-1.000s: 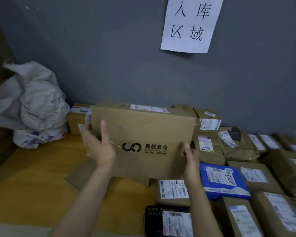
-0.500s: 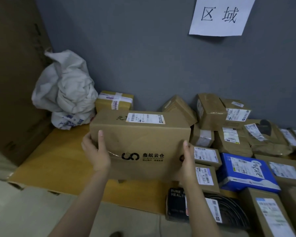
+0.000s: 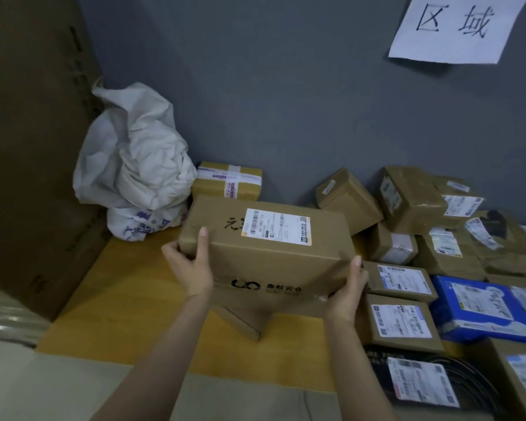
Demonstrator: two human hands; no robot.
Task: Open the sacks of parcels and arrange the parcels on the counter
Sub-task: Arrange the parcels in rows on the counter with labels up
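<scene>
I hold a large brown cardboard box (image 3: 264,256) with a white shipping label on top and a black logo on its front, just above the yellow counter (image 3: 128,293). My left hand (image 3: 189,265) grips its left end, thumb up on the front face. My right hand (image 3: 348,291) grips its lower right corner. A flat brown parcel (image 3: 243,322) lies on the counter right under the box. Crumpled white sacks (image 3: 134,168) sit at the counter's back left.
Several labelled brown parcels (image 3: 407,196) crowd the counter's right side, with a blue parcel (image 3: 480,308) and a black one (image 3: 431,381) near the front. A taped box (image 3: 228,180) stands by the grey wall. A tall cardboard sheet (image 3: 34,132) closes off the left.
The big box has come down and tilted, so its labelled top now faces me. My view has pulled back and shifted left, showing the counter's front edge.
</scene>
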